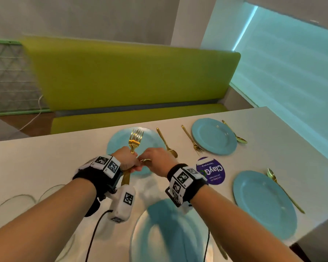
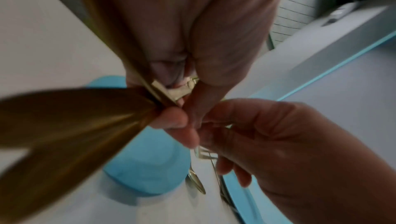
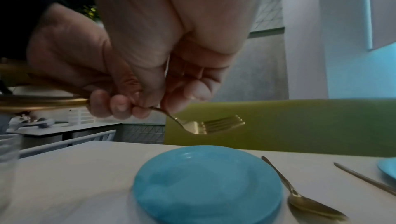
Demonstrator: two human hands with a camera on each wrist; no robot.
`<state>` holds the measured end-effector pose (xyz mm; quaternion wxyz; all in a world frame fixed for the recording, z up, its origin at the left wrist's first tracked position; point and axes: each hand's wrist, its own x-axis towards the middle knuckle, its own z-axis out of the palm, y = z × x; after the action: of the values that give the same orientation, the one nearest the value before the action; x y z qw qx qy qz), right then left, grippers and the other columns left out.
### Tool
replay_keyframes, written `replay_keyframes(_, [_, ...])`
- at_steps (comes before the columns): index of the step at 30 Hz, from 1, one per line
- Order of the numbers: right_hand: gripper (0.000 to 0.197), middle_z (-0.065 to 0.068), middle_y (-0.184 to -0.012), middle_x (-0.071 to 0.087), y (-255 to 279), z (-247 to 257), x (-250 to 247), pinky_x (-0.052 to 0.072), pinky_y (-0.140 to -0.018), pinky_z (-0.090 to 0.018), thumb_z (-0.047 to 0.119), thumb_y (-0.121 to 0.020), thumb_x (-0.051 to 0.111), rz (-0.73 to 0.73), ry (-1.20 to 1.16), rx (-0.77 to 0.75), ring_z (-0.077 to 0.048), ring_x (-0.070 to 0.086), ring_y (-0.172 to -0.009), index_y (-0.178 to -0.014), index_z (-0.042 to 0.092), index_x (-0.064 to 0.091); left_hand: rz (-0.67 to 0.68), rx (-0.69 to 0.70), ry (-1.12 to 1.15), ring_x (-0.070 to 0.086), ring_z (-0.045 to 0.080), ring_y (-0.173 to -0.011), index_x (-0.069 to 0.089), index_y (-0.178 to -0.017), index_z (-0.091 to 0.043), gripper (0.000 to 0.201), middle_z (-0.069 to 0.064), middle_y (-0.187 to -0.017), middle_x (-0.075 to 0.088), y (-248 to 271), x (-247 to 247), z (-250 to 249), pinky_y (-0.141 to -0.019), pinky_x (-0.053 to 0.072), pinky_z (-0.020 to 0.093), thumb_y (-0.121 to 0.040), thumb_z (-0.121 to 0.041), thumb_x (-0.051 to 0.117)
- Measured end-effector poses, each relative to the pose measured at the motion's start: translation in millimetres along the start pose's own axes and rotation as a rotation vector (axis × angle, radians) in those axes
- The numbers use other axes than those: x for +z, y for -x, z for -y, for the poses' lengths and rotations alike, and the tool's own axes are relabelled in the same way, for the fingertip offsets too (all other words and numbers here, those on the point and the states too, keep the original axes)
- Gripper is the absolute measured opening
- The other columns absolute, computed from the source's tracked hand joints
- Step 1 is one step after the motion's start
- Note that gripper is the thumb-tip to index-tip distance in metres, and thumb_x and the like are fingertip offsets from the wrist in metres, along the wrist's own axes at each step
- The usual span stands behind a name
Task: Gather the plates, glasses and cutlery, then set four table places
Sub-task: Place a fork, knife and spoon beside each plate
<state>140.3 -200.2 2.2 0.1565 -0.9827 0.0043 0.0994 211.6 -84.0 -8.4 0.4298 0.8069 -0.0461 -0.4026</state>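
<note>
My left hand (image 1: pixel 127 159) grips a bundle of gold forks (image 1: pixel 136 136), tines up, over the far-left blue plate (image 1: pixel 116 143); their handles (image 2: pixel 64 117) fan out below the fist. My right hand (image 1: pixel 155 159) touches the left and pinches one gold fork (image 2: pixel 203 153) at the bundle. The bundle's tines (image 3: pixel 214 124) hang above that plate (image 3: pixel 205 176). A spoon (image 1: pixel 167 143) lies right of it. The far-right plate (image 1: pixel 214 136) has a fork (image 1: pixel 192 139) and a spoon (image 1: pixel 235 132). The near-right plate (image 1: pixel 263 203) has a spoon (image 1: pixel 284 190). A fourth plate (image 1: pixel 165 233) lies below my wrists.
Clear glasses (image 1: pixel 13 207) stand at the table's near left. A purple round sticker (image 1: pixel 210 171) sits on the white table (image 1: pixel 45 157) between the plates. A green bench (image 1: pixel 131 76) runs behind the far edge. The table's right edge (image 1: pixel 311 140) borders a window wall.
</note>
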Motion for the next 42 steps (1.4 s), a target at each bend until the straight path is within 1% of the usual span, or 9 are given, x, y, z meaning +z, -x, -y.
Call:
replay_keyframes(9, [0.023, -0.004, -0.108, 0.067, 33, 92, -2, 0.046, -0.085, -0.034, 0.027, -0.090, 0.059, 0.025, 0.056, 0.024, -0.023, 0.058, -0.104, -0.108, 0.019, 0.071, 0.068, 0.022, 0.041, 0.062, 0.017, -0.047, 0.058, -0.089, 0.008, 0.014, 0.012, -0.054, 0.066, 83, -46, 35, -0.041, 0.048, 0.018, -0.086, 0.008, 0.044])
replay_keyframes(13, [0.019, -0.004, -0.108, 0.066, 26, 102, 3, 0.046, -0.086, -0.032, 0.020, -0.089, 0.059, -0.016, 0.011, 0.084, -0.022, 0.057, -0.105, -0.103, 0.016, 0.071, -0.067, -0.021, 0.225, 0.062, 0.025, -0.052, 0.046, -0.087, 0.006, 0.015, 0.018, -0.062, 0.063, 92, -74, 41, -0.057, 0.054, 0.032, -0.095, 0.004, 0.034])
replay_keyframes(18, [0.017, -0.007, -0.109, 0.067, 1, 86, 18, 0.051, -0.092, -0.036, 0.019, -0.087, 0.063, -0.036, -0.158, 0.328, -0.025, 0.060, -0.104, -0.100, 0.012, 0.071, -0.184, -0.069, 0.420, 0.041, 0.021, -0.059, 0.035, -0.069, 0.001, 0.036, 0.015, -0.070, 0.043, 79, -105, 53, -0.055, 0.033, 0.024, -0.101, 0.000, 0.019])
replay_keyframes(23, [0.029, -0.008, -0.119, 0.065, -44, 83, 41, 0.047, -0.097, -0.031, 0.024, -0.094, 0.049, 0.082, -0.116, 0.480, -0.025, 0.059, -0.111, -0.108, 0.004, 0.066, -0.287, -0.044, 0.581, 0.051, 0.020, -0.061, 0.048, -0.106, 0.010, 0.021, 0.017, -0.081, 0.054, 56, -121, 58, -0.037, 0.048, 0.018, -0.101, -0.001, 0.032])
replay_keyframes(27, [0.027, -0.011, -0.122, 0.062, -82, 84, 68, 0.045, -0.075, -0.021, 0.028, -0.093, 0.050, 0.174, -0.152, 0.533, -0.025, 0.058, -0.108, -0.108, 0.008, 0.061, -0.298, -0.049, 0.663, 0.056, 0.018, -0.064, 0.048, -0.077, 0.002, 0.024, 0.013, -0.076, 0.056, 40, -125, 56, -0.037, 0.049, 0.015, -0.099, 0.000, 0.037])
replay_keyframes(31, [0.038, -0.012, -0.124, 0.060, -109, 87, 87, 0.031, -0.052, -0.017, 0.019, -0.086, 0.060, 0.138, -0.379, 0.598, -0.028, 0.057, -0.116, -0.122, 0.006, 0.059, -0.316, -0.060, 0.675, 0.059, 0.017, -0.065, 0.047, -0.074, 0.000, 0.027, 0.012, -0.076, 0.059, 24, -126, 56, -0.043, 0.052, 0.016, -0.099, -0.001, 0.039])
replay_keyframes(35, [0.029, -0.009, -0.123, 0.062, -127, 97, 100, 0.045, -0.073, -0.020, 0.018, -0.094, 0.049, 0.077, -0.405, 0.641, -0.025, 0.059, -0.114, -0.117, 0.004, 0.060, -0.317, -0.061, 0.677, 0.059, 0.015, -0.061, 0.048, -0.071, -0.003, 0.029, 0.011, -0.073, 0.058, 14, -126, 55, -0.056, 0.053, 0.018, -0.099, -0.003, 0.039])
replay_keyframes(38, [0.033, -0.014, -0.125, 0.059, -133, 96, 104, 0.042, -0.065, -0.020, 0.016, -0.091, 0.054, 0.081, -0.438, 0.608, -0.029, 0.057, -0.117, -0.122, 0.003, 0.058, -0.323, -0.040, 0.714, 0.062, 0.012, -0.047, 0.046, -0.075, -0.005, 0.024, 0.011, -0.072, 0.058, 8, -128, 54, -0.044, 0.052, 0.016, -0.097, 0.002, 0.040])
replay_keyframes(42, [0.027, -0.013, -0.122, 0.061, -140, 96, 106, 0.049, -0.086, -0.031, 0.015, -0.091, 0.055, 0.038, -0.438, 0.645, -0.029, 0.059, -0.113, -0.115, 0.004, 0.061, -0.329, -0.044, 0.721, 0.060, 0.007, -0.035, 0.045, -0.077, -0.007, 0.022, 0.012, -0.073, 0.058, 2, -131, 54, -0.042, 0.052, 0.016, -0.097, 0.003, 0.040])
